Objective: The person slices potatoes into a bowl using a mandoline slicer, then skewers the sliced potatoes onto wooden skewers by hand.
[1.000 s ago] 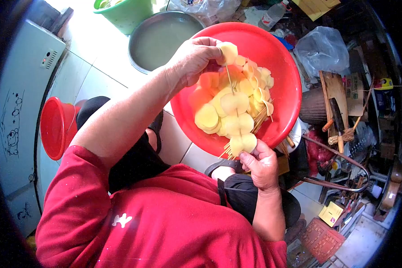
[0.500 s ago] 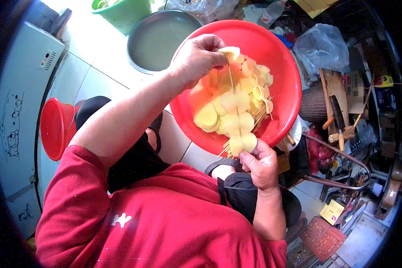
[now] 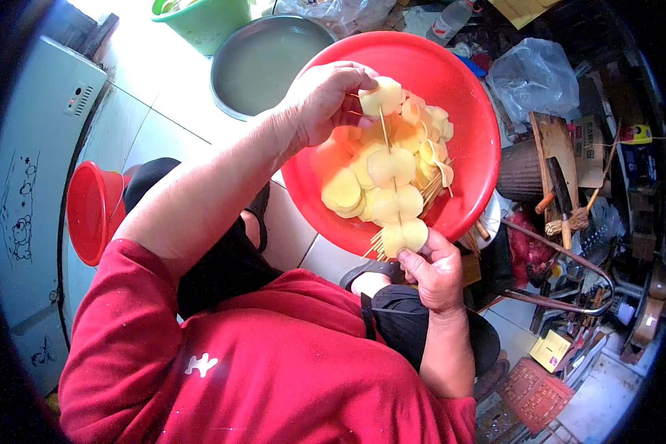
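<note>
In the head view, our left hand (image 3: 327, 100) pinches a pale slice (image 3: 382, 97) at the upper end of a thin stick (image 3: 385, 135); our right hand (image 3: 435, 278) grips the lower end. More threaded slices (image 3: 392, 169) already line it, above the red basin (image 3: 475, 174), where many loose slices (image 3: 341, 189) lie unthreaded. Beneath is tiled floor (image 3: 172, 135); a grey tub (image 3: 215, 87) stands alongside.

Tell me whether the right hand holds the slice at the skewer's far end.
No: the left hand holds that slice, while the right hand grips the near end of the skewer.
</note>
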`<state>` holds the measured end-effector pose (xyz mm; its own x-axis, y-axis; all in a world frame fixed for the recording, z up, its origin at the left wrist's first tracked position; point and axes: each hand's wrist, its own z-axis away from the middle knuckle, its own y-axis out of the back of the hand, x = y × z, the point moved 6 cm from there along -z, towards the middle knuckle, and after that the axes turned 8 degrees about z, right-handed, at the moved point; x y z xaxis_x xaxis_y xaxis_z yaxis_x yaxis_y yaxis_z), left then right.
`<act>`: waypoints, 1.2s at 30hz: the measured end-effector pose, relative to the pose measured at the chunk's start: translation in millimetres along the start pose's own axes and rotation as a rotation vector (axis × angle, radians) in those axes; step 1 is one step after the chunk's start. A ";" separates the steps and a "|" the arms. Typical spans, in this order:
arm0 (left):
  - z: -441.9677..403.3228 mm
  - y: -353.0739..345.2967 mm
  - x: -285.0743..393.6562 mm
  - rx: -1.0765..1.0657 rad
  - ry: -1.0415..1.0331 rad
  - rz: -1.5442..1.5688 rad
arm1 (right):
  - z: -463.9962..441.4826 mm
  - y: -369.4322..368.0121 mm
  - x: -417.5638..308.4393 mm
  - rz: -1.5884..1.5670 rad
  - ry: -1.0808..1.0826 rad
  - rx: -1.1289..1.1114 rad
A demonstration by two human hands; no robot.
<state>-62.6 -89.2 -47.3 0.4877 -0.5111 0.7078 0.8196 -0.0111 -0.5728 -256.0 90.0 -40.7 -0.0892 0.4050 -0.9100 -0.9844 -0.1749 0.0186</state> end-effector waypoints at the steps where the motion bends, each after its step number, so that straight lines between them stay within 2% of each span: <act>1: -0.1 0.5 1.6 0.003 -0.029 0.002 | 0.0 0.3 0.0 0.005 0.002 -0.005; 15: 7.9 -1.5 0.4 0.026 -0.008 -0.115 | 1.7 -3.6 6.5 -0.029 0.001 0.018; 17: 5.9 -3.6 -8.6 -0.085 0.122 -0.205 | 1.4 -2.8 5.4 -0.054 0.016 0.061; 20: 9.9 -9.0 -22.5 -0.104 0.176 -0.309 | -0.5 1.0 2.8 -0.060 0.051 0.059; 24: 10.1 -11.3 -20.5 -0.142 0.179 -0.292 | -1.5 1.0 6.1 -0.062 0.031 0.072; 30: 4.5 -6.8 -18.1 -0.029 0.093 -0.372 | -4.8 4.7 6.1 -0.072 0.062 0.091; 32: -1.9 -2.2 -8.2 0.029 -0.117 -0.650 | -5.2 11.8 5.3 -0.093 0.071 0.170; 33: -3.8 -0.1 -10.8 0.029 -0.117 -0.649 | -5.5 12.9 4.4 -0.093 0.071 0.169; 36: -2.9 -8.4 -18.1 -0.084 -0.168 -1.187 | -4.4 24.3 0.7 -0.173 0.103 0.285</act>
<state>-79.2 -82.3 -56.5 -0.5203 -0.0256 0.8536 0.7650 -0.4582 0.4526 -279.3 82.0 -42.7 0.0839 0.3114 -0.9466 -0.9877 0.1516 -0.0377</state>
